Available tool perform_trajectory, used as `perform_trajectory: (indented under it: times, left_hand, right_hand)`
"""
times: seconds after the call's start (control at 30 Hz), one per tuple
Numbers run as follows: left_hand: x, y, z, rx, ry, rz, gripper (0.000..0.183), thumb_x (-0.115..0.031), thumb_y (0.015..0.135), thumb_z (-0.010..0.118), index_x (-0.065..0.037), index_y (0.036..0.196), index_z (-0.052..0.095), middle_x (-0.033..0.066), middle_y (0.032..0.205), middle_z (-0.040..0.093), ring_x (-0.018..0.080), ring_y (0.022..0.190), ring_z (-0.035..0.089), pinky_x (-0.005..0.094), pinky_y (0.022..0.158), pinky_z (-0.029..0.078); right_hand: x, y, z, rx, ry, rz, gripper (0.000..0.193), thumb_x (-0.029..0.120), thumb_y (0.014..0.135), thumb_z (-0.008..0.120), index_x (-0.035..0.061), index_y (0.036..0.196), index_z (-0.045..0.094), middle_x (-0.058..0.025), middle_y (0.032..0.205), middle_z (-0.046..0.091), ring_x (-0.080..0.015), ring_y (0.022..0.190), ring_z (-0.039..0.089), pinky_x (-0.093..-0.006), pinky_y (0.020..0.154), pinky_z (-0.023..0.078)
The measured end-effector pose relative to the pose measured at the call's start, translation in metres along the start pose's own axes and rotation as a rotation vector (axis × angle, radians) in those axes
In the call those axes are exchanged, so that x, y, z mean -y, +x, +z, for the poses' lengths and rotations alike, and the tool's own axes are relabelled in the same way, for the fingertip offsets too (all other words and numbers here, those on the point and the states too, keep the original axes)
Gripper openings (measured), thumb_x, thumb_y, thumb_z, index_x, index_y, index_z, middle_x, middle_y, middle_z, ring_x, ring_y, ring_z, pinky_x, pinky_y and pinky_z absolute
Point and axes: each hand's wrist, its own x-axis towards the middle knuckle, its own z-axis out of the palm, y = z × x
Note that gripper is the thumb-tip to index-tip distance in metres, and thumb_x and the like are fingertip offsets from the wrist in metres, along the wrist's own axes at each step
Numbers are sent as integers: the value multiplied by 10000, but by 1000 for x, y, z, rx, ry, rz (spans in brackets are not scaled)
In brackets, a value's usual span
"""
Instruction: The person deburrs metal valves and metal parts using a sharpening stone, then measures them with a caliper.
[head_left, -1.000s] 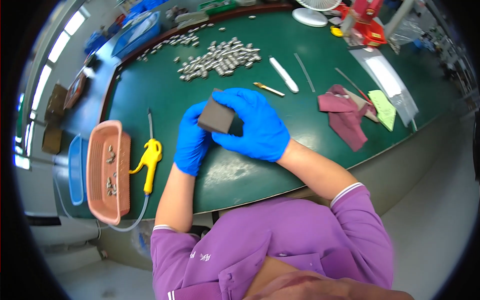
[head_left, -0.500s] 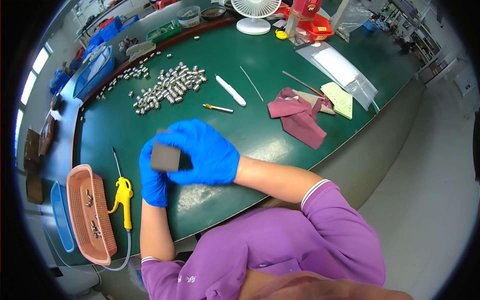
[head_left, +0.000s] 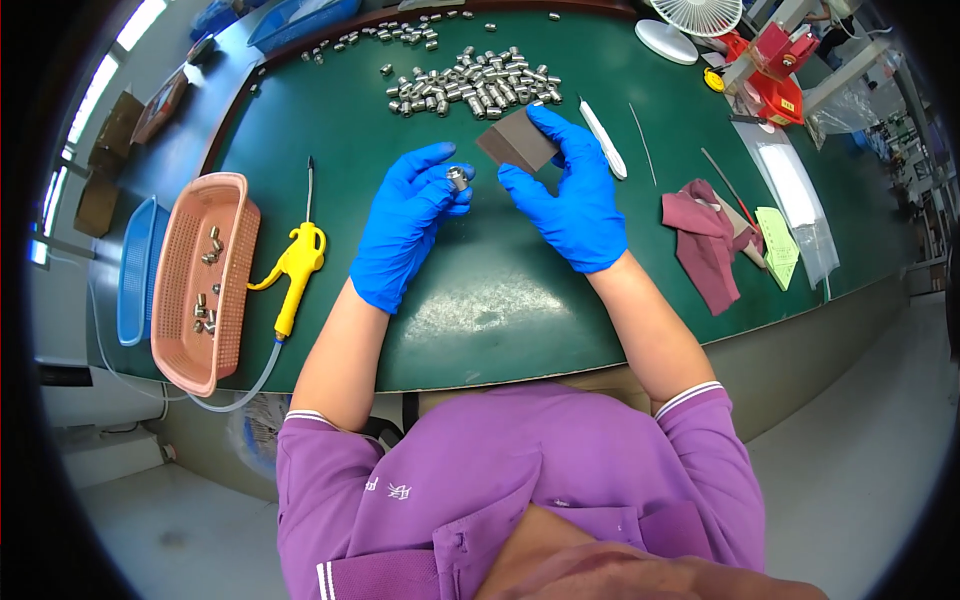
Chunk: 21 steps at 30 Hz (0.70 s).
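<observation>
My left hand, gloved in blue, pinches a small metal cylinder between thumb and fingertips at centre frame. My right hand, also gloved, grips a dark brown abrasive block just right of the cylinder; the two are near but apart. I judge this the step between rubbing and checking one piece. The next move calls for bringing cylinder and block into contact, or setting the piece aside. Above the hands, a heap of like cylinders lies on the green table. At left lie a yellow air gun and a pink basket holding a few cylinders. At right lies a maroon cloth; a white fan stands at the upper edge.
</observation>
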Motion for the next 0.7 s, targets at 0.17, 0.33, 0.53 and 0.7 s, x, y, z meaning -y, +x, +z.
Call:
perform_trajectory:
  times: [0.17,0.33,0.53,0.7]
  left_hand:
    - [3,0,3,-44,42,58,432,-100,796,633,-4,1169,438,104,1009,580,152,866,573,279,771,479]
    - [11,4,-6,-11,263,200,428,-51,775,633,1,1158,448,114,1054,569,176,963,564,284,834,473]
    - [6,0,8,-142,-86,43,434,-20,769,617,6,1166,443,116,998,600,165,841,601,277,743,502]
    - [1,2,0,18,137,87,503,-73,757,663,-4,1196,427,103,921,613,147,775,599,261,694,498]
  right_hand:
    - [34,-7,-4,234,-72,-192,623,245,646,731,46,1181,481,-156,1104,500,-301,1016,499,-368,894,396]
    - [22,-3,-1,179,-158,-139,648,282,628,732,110,1199,481,-139,1073,503,-321,998,483,-389,887,390]
    - [36,-10,1,284,-131,-265,591,297,648,721,74,1147,498,-150,1070,498,-322,968,484,-393,853,397]
    - [2,5,-7,82,-181,-118,593,284,641,727,69,1145,502,-147,1024,522,-313,966,498,-389,853,401]
